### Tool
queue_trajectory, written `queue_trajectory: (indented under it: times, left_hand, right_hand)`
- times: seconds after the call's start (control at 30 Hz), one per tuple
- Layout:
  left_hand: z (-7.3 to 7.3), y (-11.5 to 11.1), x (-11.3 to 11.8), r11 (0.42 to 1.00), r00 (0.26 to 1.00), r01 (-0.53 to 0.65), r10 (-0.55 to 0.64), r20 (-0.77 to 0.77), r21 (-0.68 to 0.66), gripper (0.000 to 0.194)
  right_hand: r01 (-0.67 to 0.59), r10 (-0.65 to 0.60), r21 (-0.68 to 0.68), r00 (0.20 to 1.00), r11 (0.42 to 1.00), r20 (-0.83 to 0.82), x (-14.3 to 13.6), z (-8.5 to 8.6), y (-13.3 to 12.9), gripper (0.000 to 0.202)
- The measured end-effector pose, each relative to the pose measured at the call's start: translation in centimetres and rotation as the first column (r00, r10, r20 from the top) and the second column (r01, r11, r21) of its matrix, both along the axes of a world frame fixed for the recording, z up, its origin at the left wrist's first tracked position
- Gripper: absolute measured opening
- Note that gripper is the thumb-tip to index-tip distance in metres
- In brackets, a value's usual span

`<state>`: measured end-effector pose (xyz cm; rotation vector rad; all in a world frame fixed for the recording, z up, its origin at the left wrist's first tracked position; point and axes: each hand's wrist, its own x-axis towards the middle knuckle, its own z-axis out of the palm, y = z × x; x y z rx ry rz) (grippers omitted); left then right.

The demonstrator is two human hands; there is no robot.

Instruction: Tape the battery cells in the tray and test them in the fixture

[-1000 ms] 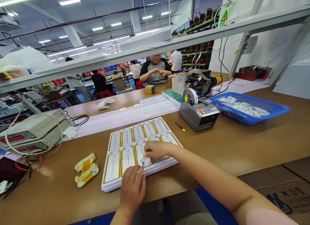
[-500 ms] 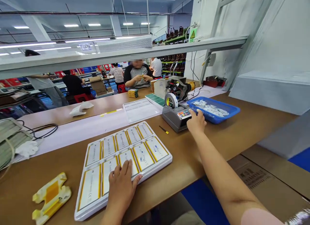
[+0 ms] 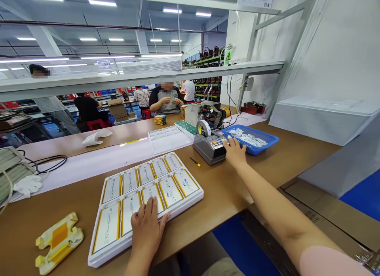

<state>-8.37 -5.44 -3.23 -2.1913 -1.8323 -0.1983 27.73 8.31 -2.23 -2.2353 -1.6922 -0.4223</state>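
Note:
My left hand lies with its fingers stretched out over the front row of a white tray. Rows of flat white battery cells with yellow edges and printed labels fill this tray. My right hand reaches out to the outlet end of a grey tape dispenser, fingers spread and fingertips beside its button panel. I see nothing held in it. A roll of white tape sits on top of the dispenser. Just behind my right hand is a blue basket with many small white strips.
A yellow-taped fixture lies at the front left. A small black and yellow tool rests between tray and dispenser. Farther back are a clear tray, a motorised machine and a white glove. A co-worker sits opposite.
The view has shifted slightly, so the bench things appear a little further left. My right hand's fingers have spread somewhat at the dispenser. My left hand stays on the tray.

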Motion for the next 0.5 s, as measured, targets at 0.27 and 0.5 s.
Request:
queue_trajectory:
  times: [0.27,0.5]
  left_hand:
    - [-0.6,-1.4,-1.1,0.999,0.997,0.043,-0.043,0.066,0.007,0.047]
    - [0.0,-1.5,-0.8,0.999,0.996,0.013,-0.010,0.085,-0.037,0.047]
  right_hand:
    - [-0.036,0.029,-0.039,0.987,0.999,-0.155,1.4,0.5,0.2,0.055]
    - [-0.063,0.068,0.047,0.993,0.997,-0.096,1.6,0.6,0.0,0.048]
